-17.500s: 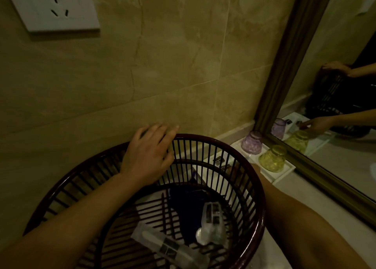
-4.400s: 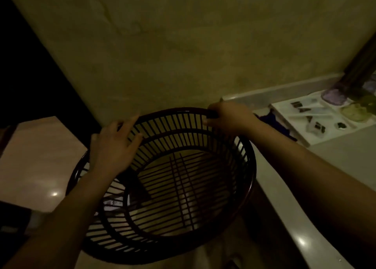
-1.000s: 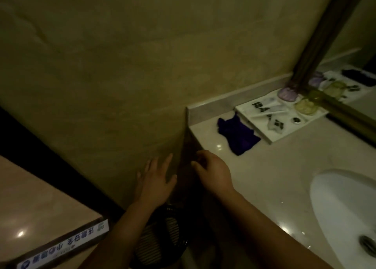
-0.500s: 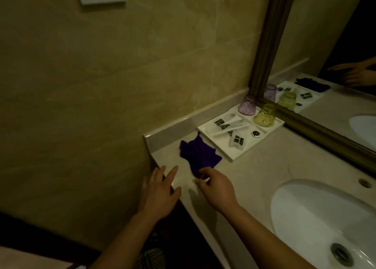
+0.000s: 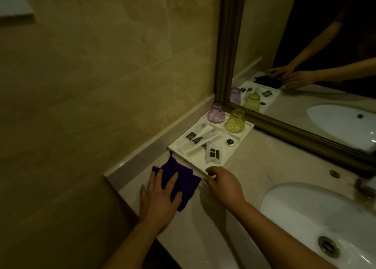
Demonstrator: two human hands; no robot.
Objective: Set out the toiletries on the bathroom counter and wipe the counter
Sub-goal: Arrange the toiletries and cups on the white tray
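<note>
- Plainly, no brand can be read: the packets carry black label blocks, but the writing on them is too small and blurred.
- Left hand (image 5: 160,199) lies flat on the purple cloth (image 5: 183,177), its fingers (image 5: 174,179) straight and spread, pressing the cloth onto the tabletop (image 5: 203,238).
- Right hand (image 5: 223,184) has its fingers (image 5: 210,170) curled at the cloth's right corner; I cannot tell whether they grip anything.
- Just beyond both sets of fingers sits a white compartmented tray (image 5: 196,156), touching the cloth's far edge.
- Its near compartments hold long clear packets (image 5: 200,135), a smaller packet (image 5: 212,154) and a small round black item (image 5: 230,142).
- Farthest from the fingers, on the tray's back end, stand a purple cup (image 5: 216,113) and a yellow cup (image 5: 236,121), side by side.
- Right of the right hand is a white sink basin (image 5: 325,217).
</note>
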